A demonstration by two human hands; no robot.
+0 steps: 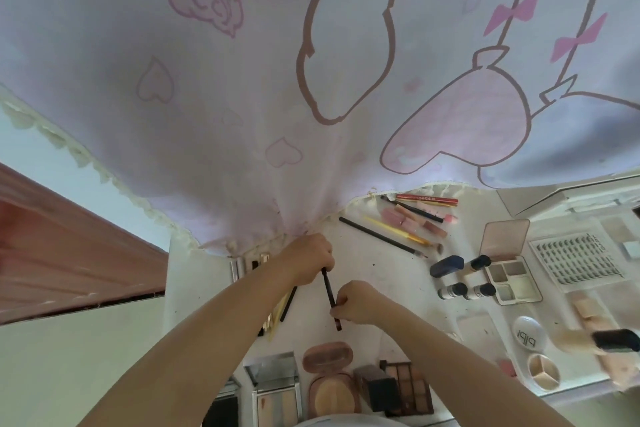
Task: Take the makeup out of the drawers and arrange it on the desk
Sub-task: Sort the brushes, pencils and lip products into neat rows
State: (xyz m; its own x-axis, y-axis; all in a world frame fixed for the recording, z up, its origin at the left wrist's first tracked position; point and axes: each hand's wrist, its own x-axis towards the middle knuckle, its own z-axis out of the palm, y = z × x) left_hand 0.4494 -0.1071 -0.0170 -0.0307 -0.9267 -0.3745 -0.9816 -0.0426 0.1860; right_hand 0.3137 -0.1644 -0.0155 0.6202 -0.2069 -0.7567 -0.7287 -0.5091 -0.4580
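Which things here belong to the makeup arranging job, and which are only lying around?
Belonging to the job:
- dark pencil, held by left hand and right hand
- open eyeshadow palette
- round powder compact
- red pencil
- lash tray

Only lying around:
- printed curtain
- wooden board
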